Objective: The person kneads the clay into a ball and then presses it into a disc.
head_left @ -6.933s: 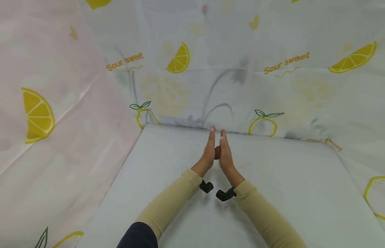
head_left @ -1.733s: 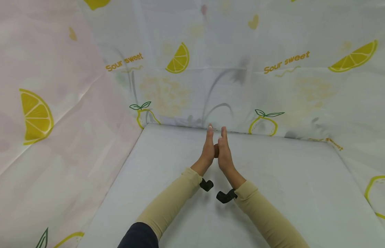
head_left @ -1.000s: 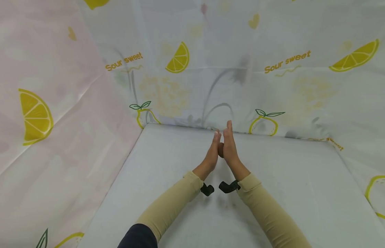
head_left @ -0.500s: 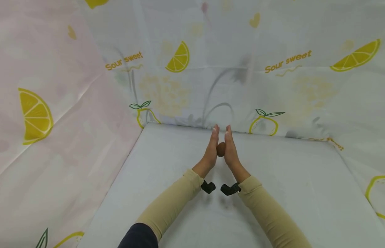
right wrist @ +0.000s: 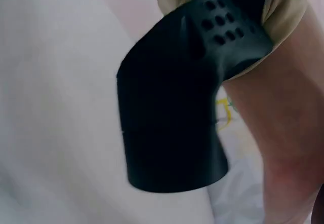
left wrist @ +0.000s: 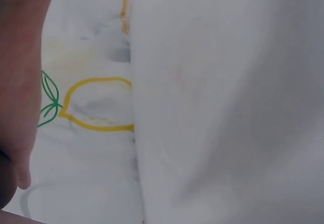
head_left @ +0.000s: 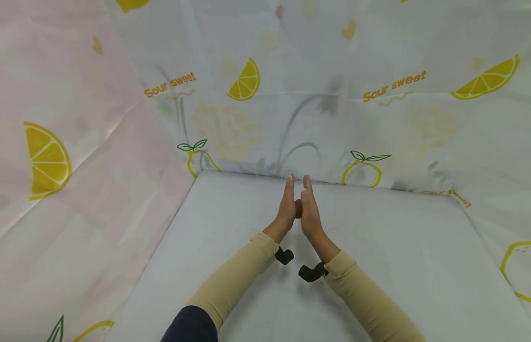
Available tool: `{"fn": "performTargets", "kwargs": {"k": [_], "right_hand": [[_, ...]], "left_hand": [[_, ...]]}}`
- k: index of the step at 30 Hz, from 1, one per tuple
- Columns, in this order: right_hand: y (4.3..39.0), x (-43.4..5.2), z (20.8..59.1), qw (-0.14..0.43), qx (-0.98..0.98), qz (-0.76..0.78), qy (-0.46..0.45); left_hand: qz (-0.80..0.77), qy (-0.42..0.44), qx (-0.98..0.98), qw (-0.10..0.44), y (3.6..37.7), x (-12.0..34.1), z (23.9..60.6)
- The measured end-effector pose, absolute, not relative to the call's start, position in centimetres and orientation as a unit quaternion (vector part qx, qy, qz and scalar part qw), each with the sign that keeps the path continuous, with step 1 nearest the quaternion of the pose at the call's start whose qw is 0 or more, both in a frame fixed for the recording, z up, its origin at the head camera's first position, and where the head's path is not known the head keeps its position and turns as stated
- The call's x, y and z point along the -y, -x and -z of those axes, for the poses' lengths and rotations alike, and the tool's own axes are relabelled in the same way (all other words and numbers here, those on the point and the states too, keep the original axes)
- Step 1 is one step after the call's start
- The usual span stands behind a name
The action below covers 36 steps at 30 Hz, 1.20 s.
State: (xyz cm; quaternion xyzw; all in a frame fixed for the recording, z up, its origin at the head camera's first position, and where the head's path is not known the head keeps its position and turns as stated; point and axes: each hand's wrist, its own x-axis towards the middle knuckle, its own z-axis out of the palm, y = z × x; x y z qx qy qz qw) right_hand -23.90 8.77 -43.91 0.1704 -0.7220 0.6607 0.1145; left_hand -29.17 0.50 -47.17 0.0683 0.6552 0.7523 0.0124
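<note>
A small brown ball (head_left: 298, 209), smooth and perhaps clay or dough, sits between my two palms in the head view. My left hand (head_left: 284, 209) presses it from the left, fingers straight and pointing away. From the other side my right hand (head_left: 310, 211) presses with straight fingers and partly covers the ball. In the left wrist view, the right hand (left wrist: 17, 92) fills the left side, and a dark edge of the ball (left wrist: 6, 181) shows below it. The right wrist view has the left hand (right wrist: 291, 178) at its right edge; its fingers are out of frame.
Under the hands lies a white tabletop (head_left: 231, 209). A lemon-printed cloth (head_left: 291, 118) hangs behind it and along the sides. Black wrist cameras stick out below both wrists, the left camera (head_left: 284, 256) and the right camera (head_left: 312, 273).
Both hands and the ball have shifted slightly left since half a second ago, and more of the ball is covered. Across the earlier frames the palms slide forward and back against each other.
</note>
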Motion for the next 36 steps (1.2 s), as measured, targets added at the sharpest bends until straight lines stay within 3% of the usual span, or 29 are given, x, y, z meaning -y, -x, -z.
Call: {"fn": "performTargets", "kwargs": {"k": [7, 19, 29, 36], "right_hand": [[23.9, -8.5, 42.6, 0.149, 0.715, -0.661, -0.173], [26.3, -10.3, 42.4, 0.111, 0.705, -0.691, -0.116], [26.1, -10.5, 44.4, 0.084, 0.73, -0.668, -0.117], [24.6, -9.4, 45.3, 0.104, 0.731, -0.657, -0.153]], "left_hand": [[-0.758, -0.066, -0.648, 0.039, 28.9, -0.4, 47.3], [-0.752, -0.163, -0.636, 0.069, 28.1, -1.0, 47.1], [-0.773, -0.15, -0.614, 0.05, 28.3, -0.5, 46.5], [-0.77, -0.12, -0.626, 0.031, 28.3, -0.4, 46.5]]}}
